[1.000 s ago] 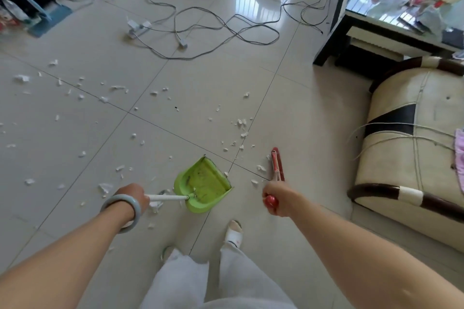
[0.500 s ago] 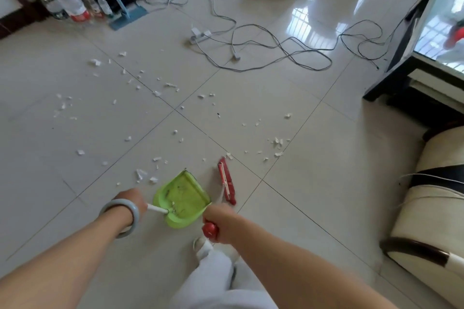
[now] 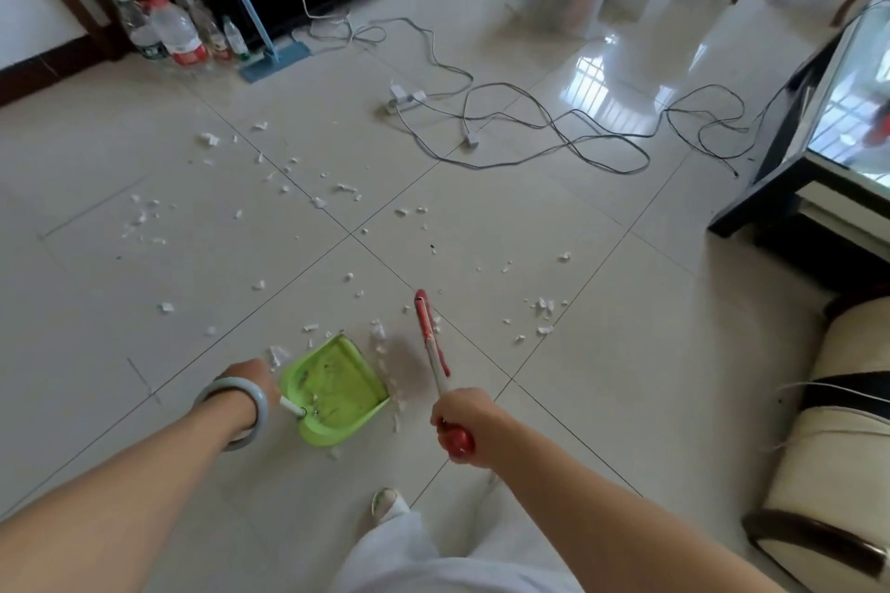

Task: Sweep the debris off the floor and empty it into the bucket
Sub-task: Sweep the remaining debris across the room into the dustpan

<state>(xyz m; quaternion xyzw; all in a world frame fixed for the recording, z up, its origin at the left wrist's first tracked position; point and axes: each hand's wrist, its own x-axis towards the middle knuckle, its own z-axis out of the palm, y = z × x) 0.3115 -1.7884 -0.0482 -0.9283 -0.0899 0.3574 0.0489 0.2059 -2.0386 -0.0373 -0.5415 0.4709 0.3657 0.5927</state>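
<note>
The broom is swinging wider from the dustpan, right hand grasping its red handle, left hand grasping the pan's stem, and with debris lying beside the pan and across the tiles ahead, short low strokes toward its mouth are looking wisest

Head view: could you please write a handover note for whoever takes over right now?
Left hand grips the green dustpan by its white handle, pan on the floor.
Right hand grips the red broom, its head low right of the pan.
Done: a few specks in the pan.
Left: white scraps lie across the tiles; sweep them in, then empty into the bucket, which I cannot pick out.
</note>
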